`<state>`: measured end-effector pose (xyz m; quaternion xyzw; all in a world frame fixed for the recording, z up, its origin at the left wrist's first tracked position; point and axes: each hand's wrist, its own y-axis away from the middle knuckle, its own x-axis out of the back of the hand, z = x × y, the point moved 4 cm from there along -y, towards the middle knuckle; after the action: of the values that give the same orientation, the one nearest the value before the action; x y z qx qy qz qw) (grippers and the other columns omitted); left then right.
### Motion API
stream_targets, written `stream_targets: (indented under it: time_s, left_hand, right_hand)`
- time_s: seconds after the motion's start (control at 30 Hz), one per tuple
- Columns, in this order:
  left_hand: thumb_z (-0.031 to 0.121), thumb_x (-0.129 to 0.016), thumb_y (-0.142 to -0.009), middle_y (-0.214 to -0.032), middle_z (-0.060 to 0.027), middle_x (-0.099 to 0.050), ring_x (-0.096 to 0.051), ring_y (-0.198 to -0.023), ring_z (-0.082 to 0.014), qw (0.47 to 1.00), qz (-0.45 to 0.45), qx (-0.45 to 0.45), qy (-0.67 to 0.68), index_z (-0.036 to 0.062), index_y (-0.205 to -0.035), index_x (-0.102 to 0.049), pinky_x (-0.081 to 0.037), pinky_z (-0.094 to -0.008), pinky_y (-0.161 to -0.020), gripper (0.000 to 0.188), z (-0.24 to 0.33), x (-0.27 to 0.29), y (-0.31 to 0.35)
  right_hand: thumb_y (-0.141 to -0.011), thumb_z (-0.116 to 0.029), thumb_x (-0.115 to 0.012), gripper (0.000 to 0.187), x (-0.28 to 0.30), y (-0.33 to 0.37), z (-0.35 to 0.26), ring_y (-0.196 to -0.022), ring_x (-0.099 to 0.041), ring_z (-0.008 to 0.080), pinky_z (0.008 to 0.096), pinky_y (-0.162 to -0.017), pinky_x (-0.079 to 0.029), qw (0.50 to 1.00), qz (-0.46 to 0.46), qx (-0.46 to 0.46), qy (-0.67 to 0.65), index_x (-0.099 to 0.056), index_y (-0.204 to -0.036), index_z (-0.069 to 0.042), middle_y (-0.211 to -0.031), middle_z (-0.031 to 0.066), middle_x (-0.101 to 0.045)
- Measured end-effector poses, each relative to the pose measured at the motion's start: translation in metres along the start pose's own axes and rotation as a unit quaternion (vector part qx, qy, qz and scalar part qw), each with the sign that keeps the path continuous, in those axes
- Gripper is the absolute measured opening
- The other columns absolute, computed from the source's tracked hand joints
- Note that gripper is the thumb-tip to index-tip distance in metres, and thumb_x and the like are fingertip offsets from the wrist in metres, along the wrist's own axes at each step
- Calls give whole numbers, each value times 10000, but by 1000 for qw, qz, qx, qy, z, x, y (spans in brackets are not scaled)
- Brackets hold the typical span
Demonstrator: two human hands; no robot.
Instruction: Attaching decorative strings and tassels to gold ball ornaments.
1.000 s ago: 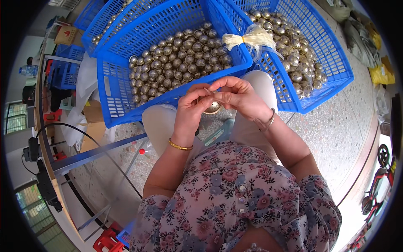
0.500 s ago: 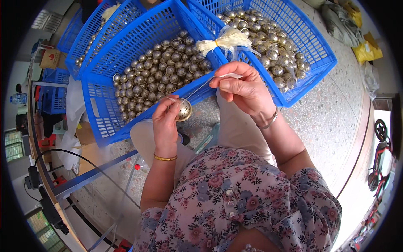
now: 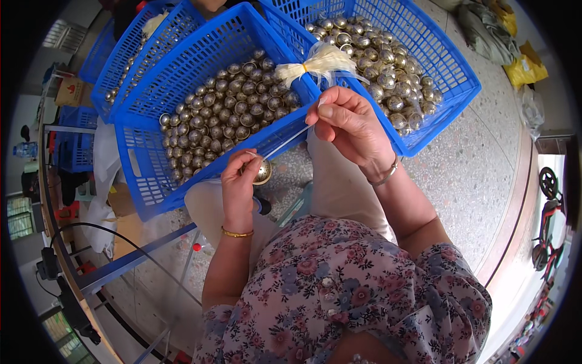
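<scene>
Between my two hands a thin white ribbon [image 3: 287, 142] is pulled straight, slanting up from left to right. My left hand [image 3: 239, 185] is closed in a pinch on a small perforated metal ball [image 3: 264, 172], silvery gold with a rim, and on the ribbon's lower end. Part of the ball is hidden by the fingers. The ribbon's upper end is pinched between the thumb and fingers of my right hand [image 3: 356, 130]. Just beyond that hand, a bundle of pale ribbons [image 3: 321, 62] with a yellow band lies over the edges of two baskets.
A blue plastic basket [image 3: 136, 173] in front of my knees holds many similar metal balls [image 3: 221, 112]. More balls [image 3: 394, 70] fill another blue basket [image 3: 448, 45] at the right, partly in clear plastic. A metal-framed table [image 3: 145, 249] stands left; a scooter [image 3: 545, 218] stands far right.
The ribbon is now drawn taut as a wider band, and its loose tail by my right fingers no longer sticks out. My left hand and the ball have dropped slightly.
</scene>
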<state>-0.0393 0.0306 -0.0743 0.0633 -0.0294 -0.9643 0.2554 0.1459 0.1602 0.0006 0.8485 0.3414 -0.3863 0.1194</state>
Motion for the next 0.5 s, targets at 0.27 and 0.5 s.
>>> stream_targets:
  time_s: [0.27,0.5]
  left_hand:
    - [-20,-624,-774,-948,-33,-572,-520,-810,-92,999,19,20,-37,-4,-803,-618,-433,-233,-688,34,-13,7,0]
    - [17,-600,-825,-898,-43,-616,-561,-796,-90,999,-23,29,12,-14,-872,-600,-461,-213,-683,56,19,-19,4]
  right_hand:
    - [-854,-54,-573,81,-3,2,9,-598,-528,113,210,-548,-426,999,19,-22,34,-600,-924,-22,-820,117,-632]
    - [-847,-56,-594,80,-16,8,41,-682,-582,95,204,-614,-469,981,-24,-120,148,-606,-892,9,-798,65,-635]
